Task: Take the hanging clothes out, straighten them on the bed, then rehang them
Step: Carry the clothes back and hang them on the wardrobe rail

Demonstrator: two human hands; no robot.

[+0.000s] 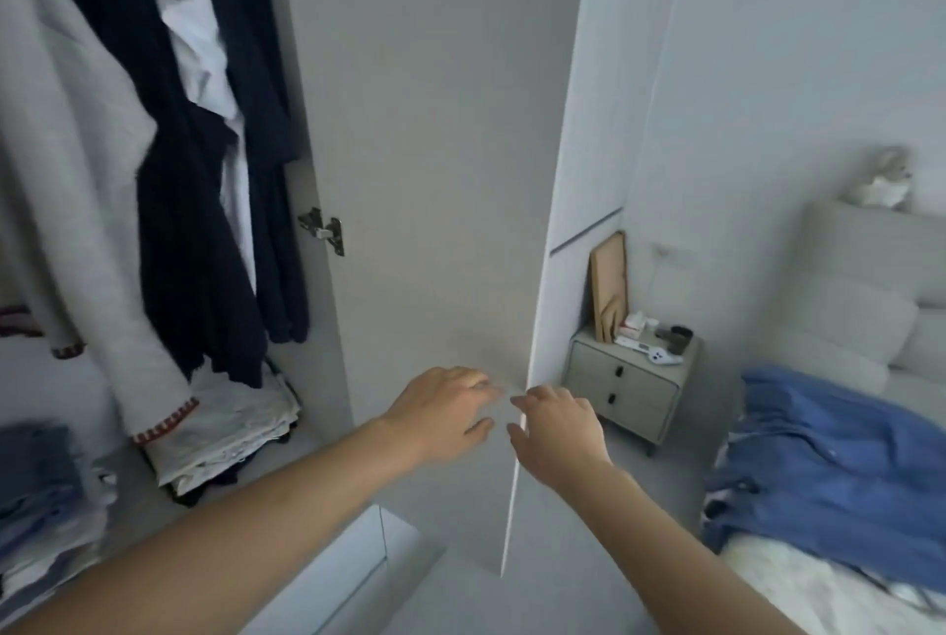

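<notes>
Grey wardrobe door (435, 148), bed (819, 598), nightstand (624, 394)

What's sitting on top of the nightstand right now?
On the nightstand: a tan board leaning against the wall, a white game controller, dark cups and small white boxes. The open wardrobe door hides its left edge.

The bed (798, 598) lies to the right of both grips, a crumpled blue garment (839, 460) spread directly on its white cover and pale pillows (839, 327) at its head. Beyond the right grip stands a nightstand (627, 386), its top carrying a leaning tan board (609, 286) and small blurred items. Left of the left grip, the wardrobe floor (128, 481) bears a pile of folded pale cloth (225, 435), and further left a stack of folded blue clothes (36, 481).
</notes>
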